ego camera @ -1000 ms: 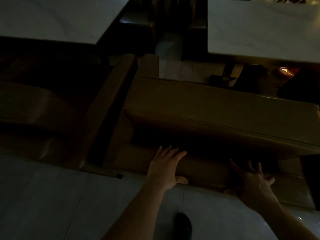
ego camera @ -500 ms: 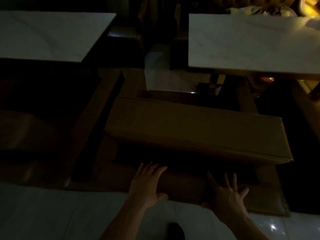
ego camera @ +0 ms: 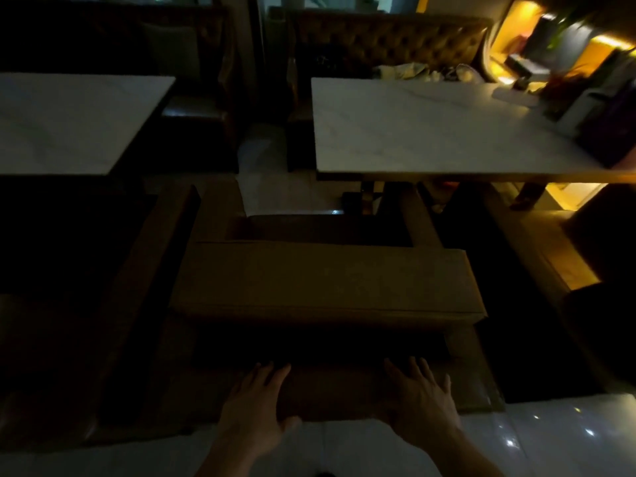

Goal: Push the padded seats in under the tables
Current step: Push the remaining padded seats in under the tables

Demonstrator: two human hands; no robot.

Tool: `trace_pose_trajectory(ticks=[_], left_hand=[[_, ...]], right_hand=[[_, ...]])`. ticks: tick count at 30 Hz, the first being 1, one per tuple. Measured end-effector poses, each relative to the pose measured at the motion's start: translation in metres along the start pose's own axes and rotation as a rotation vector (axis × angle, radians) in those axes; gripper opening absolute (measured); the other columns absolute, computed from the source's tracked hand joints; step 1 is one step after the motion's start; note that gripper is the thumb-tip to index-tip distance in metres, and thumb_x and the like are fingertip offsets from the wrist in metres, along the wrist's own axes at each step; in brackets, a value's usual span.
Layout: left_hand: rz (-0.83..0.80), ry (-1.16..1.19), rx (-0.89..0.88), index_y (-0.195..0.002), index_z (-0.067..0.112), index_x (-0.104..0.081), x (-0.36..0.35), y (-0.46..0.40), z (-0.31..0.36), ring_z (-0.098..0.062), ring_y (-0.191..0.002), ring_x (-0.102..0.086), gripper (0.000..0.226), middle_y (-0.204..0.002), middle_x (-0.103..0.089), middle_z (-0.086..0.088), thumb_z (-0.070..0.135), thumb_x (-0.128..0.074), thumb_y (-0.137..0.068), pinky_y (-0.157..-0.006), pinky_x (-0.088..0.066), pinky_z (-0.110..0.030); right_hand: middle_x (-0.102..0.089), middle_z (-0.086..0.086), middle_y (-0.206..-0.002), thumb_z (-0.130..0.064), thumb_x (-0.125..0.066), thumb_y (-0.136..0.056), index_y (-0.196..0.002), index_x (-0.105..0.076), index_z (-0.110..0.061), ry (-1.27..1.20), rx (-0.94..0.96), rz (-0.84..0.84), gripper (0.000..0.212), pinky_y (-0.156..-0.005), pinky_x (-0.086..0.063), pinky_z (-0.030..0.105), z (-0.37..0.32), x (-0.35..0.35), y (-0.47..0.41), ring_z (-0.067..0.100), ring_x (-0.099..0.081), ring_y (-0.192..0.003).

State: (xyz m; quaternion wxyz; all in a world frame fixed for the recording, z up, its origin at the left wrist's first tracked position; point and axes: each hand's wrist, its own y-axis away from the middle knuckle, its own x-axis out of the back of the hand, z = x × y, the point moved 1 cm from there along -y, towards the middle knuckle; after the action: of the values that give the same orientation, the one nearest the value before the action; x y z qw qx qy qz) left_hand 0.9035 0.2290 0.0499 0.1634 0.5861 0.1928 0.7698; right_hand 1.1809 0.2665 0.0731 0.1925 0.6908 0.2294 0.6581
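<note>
Both hands, left (ego camera: pixel 256 406) and right (ego camera: pixel 418 402), lie flat and spread wide on the seat (ego camera: pixel 327 280), which sits out at 6 o'clock of the table (ego camera: pixel 430 132). An uneven push could turn it crooked.

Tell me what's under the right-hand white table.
Under the right table a dark pedestal leg stands on pale floor. Beyond that is shadow. The padded seat in front sits short of its edge.

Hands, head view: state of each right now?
Left hand: open, fingers flat on the padded seat base, holding nothing.
Right hand: open, same, pressing, no grip.
</note>
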Motion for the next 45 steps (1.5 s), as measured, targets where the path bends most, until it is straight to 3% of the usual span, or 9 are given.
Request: trace_pose_trajectory(ticks=[7,13,20,24,26,30,38,42,45], left_hand=[[-0.034,0.016,-0.108,-0.155,0.041,-0.008,0.071,0.038,0.030,-0.022,-0.150,-0.012,0.094,-0.165,-0.009,0.006,0.076,-0.053,-0.081,-0.121,-0.012,-0.044],[-0.026,0.037,-0.231,-0.155,0.041,-0.011,0.106,0.057,0.076,-0.016,-0.149,-0.017,0.094,-0.164,-0.015,0.010,0.077,-0.055,-0.079,-0.121,-0.016,-0.042],[-0.071,0.020,-0.280,-0.153,0.043,-0.016,0.095,0.079,0.129,-0.016,-0.146,-0.023,0.092,-0.162,-0.020,0.011,0.075,-0.059,-0.078,-0.117,-0.026,-0.043],[-0.071,-0.004,-0.298,-0.153,0.044,-0.015,0.079,0.087,0.172,-0.016,-0.145,-0.025,0.093,-0.161,-0.021,0.011,0.077,-0.057,-0.077,-0.115,-0.029,-0.042],[-0.048,-0.034,-0.310,-0.153,0.043,-0.015,0.072,0.089,0.202,-0.017,-0.146,-0.024,0.093,-0.161,-0.020,0.010,0.077,-0.056,-0.078,-0.115,-0.028,-0.043],[-0.029,-0.095,-0.352,-0.155,0.040,-0.013,0.051,0.099,0.286,-0.019,-0.146,-0.023,0.094,-0.162,-0.018,0.007,0.077,-0.055,-0.079,-0.116,-0.025,-0.043],[-0.063,-0.134,-0.466,-0.154,0.042,-0.012,-0.005,0.126,0.480,-0.021,-0.148,-0.019,0.093,-0.164,-0.015,0.008,0.076,-0.055,-0.079,-0.117,-0.024,-0.049],[-0.088,-0.153,-0.545,-0.156,0.039,-0.010,-0.024,0.123,0.560,-0.022,-0.149,-0.017,0.095,-0.164,-0.013,0.005,0.077,-0.054,-0.080,-0.119,-0.019,-0.045],[-0.087,-0.157,-0.588,-0.156,0.039,-0.009,-0.038,0.107,0.614,-0.021,-0.149,-0.017,0.098,-0.164,-0.013,0.005,0.081,-0.051,-0.077,-0.120,-0.019,-0.043]], right_hand=[[-0.012,0.006,-0.166,-0.078,-0.050,-0.081,-0.157,-0.006,-0.039,-0.100,-0.034,0.102,0.096,-0.120,-0.014,0.057,0.001,0.049,0.074,0.031,-0.009,-0.153],[-0.018,0.007,-0.164,-0.050,-0.059,-0.085,-0.157,-0.008,-0.040,-0.147,-0.059,0.202,0.088,-0.119,-0.021,0.055,0.028,0.065,0.126,0.029,-0.016,-0.151],[-0.035,0.004,-0.154,-0.076,-0.054,-0.080,-0.155,-0.014,-0.043,-0.239,-0.207,0.266,0.091,-0.111,-0.036,0.050,0.095,0.040,0.175,0.028,-0.036,-0.140],[-0.044,0.001,-0.137,-0.098,-0.022,-0.064,-0.155,-0.017,-0.039,-0.232,-0.245,0.302,0.108,-0.099,-0.041,0.043,0.158,0.029,0.196,0.024,-0.045,-0.122],[-0.042,0.003,-0.144,-0.096,-0.022,-0.066,-0.156,-0.016,-0.037,-0.225,-0.274,0.320,0.107,-0.103,-0.039,0.043,0.193,0.029,0.206,0.026,-0.042,-0.129],[-0.032,0.006,-0.157,-0.078,-0.047,-0.083,-0.157,-0.014,-0.036,-0.242,-0.295,0.342,0.091,-0.114,-0.029,0.045,0.270,0.026,0.229,0.028,-0.028,-0.145],[-0.018,0.008,-0.165,-0.080,-0.051,-0.079,-0.157,-0.011,-0.041,-0.326,-0.365,0.354,0.096,-0.119,-0.024,0.048,0.430,0.021,0.283,0.030,-0.018,-0.151],[-0.019,0.006,-0.165,-0.098,-0.020,-0.060,-0.156,-0.013,-0.040,-0.338,-0.398,0.400,0.113,-0.118,-0.027,0.051,0.501,0.027,0.295,0.029,-0.018,-0.151],[-0.017,0.006,-0.165,-0.088,-0.040,-0.073,-0.156,-0.011,-0.039,-0.368,-0.428,0.385,0.101,-0.120,-0.025,0.051,0.553,0.027,0.291,0.029,-0.017,-0.151]])
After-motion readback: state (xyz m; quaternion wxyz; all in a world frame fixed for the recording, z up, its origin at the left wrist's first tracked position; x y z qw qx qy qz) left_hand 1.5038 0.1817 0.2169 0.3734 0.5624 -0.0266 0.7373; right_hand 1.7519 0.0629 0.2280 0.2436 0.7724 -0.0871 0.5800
